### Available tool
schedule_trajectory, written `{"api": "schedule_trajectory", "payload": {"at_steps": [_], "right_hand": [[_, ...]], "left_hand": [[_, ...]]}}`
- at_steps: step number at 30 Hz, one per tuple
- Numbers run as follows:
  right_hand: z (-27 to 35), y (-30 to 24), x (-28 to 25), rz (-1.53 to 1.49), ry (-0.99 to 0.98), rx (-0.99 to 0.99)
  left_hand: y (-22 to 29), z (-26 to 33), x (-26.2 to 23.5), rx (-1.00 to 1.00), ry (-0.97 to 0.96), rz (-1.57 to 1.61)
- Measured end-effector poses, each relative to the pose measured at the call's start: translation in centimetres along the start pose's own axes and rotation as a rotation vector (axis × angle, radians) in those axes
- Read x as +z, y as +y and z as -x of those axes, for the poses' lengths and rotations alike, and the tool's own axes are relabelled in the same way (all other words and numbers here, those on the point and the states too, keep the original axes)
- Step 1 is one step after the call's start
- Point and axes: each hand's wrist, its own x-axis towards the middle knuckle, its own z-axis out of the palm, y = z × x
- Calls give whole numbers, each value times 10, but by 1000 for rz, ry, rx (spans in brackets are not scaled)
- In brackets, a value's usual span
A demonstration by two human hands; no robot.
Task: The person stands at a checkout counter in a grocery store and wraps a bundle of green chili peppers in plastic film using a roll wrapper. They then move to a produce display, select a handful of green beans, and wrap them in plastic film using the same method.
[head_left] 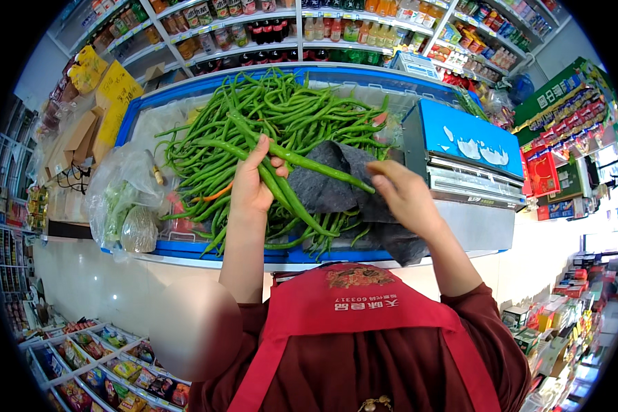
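Note:
My left hand (pixel 255 180) is closed around a few long green chili peppers (pixel 317 167), held over the pile. Their tips point to the right and toward me. Beside the tip of the uppermost one is my right hand (pixel 406 199), its fingers curled together; what they hold, if anything, is hidden. A dark grey cloth (pixel 327 187) lies on the pile, partly behind the held peppers, and reaches under my right hand to the near edge. The heap of green chili peppers (pixel 213 161) fills much of a blue-rimmed chest (pixel 178 246), with one orange-red pepper (pixel 217 193) among them.
A blue-topped wrapping machine (pixel 470 141) stands right of the peppers. Clear plastic bags (pixel 127 199) with greens sit at the left edge, near cardboard (pixel 82 141). Shelves of drinks (pixel 268 31) line the back. Snack racks (pixel 110 367) stand low on the left, boxed goods (pixel 556 316) on the right.

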Motion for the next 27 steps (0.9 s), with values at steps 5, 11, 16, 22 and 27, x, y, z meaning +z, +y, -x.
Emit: {"api": "schedule_trajectory", "payload": {"at_steps": [5,11,16,22,27], "right_hand": [[-3,-4,60,320,-67,-157],[15,-17,108,113,-354,-12],[-29,-3,102,-22,-703,-143],[-179,124,132,494,44,-190],[-215,155,149,813,-125,-71]], "left_hand": [[-1,-1,-26,-136,-39,224],[-33,27,-41,-124,-1,217],[-44,46,-104,-89,-129,368],[-44,62,-117,-76,-84,671],[-51,70,-100,-29,57,470]]}}
